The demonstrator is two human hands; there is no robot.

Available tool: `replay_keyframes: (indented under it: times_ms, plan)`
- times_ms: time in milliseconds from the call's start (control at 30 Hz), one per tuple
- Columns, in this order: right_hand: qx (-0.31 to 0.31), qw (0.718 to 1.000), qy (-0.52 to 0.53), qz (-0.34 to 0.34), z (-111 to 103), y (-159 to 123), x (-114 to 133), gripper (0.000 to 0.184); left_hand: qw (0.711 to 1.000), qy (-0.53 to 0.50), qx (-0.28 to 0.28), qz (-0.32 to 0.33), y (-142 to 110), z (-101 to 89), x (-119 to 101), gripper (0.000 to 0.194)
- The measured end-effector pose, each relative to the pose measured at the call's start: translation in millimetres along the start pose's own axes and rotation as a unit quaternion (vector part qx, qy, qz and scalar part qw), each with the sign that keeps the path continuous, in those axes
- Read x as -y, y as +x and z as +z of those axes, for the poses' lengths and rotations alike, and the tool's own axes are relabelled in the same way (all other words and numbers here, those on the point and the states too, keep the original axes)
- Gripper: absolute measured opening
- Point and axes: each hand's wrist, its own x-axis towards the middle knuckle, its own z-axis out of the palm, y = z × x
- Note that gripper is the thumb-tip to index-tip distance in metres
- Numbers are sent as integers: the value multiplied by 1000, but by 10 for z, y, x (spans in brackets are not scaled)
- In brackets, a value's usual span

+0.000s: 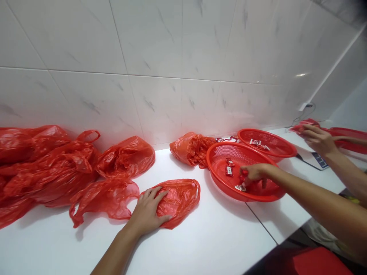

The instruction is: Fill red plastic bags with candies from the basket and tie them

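Red plastic everywhere on this glossy white countertop [218, 244], honestly. Front and centre there's a round red plastic mesh basket [212, 149] with a few small red-and-white packets [228, 170] lying inside. The person's right hand [255, 172] is down in that basket, fingers pinching a little red packet [244, 175] just above the mesh. Right behind it, a second round red mesh basket [286, 147] sits with its rim overlapping the first one, and it has a couple of white-and-red sachets [259, 144] in it. The left hand [146, 212] is flat on a crumpled red plastic bag [180, 202], fingers spread wide and pressing down. Off to the left there's a big heap of loose red plastic bags [43, 164], and a scrunched orange-red plastic bag [190, 149] sits against the white marble-look tile wall [172, 76]. Over on the right, a co-worker's hand [318, 139] rests on another red bag [304, 126], beside a long red plastic basket [348, 133]; can't tell what's inside that one.
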Motion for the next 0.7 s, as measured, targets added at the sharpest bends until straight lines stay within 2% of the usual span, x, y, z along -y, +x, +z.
replay_keyframes:
  times_ms: [67,233,400,500,600,700]
  plan:
    - [48,998,-6,-39,120,-75,-25,64,1000,3,-2,0,4,14,9,81]
    - [36,995,-13,-90,361,2,27,69,1000,9,-5,-9,16,40,20,80]
    - [36,991,15,-129,468,48,113,26,1000,10,-4,-16,-1,21,2,80]
    - [-16,984,59,-167,409,1,164,15,1000,9,-13,-8,-12,13,-3,78]
    - [-78,975,103,-179,203,43,277,7,1000,9,-19,-3,-12,9,-7,78]
    - [-175,952,149,-202,-29,102,445,16,1000,11,-15,-14,-11,5,-13,78]
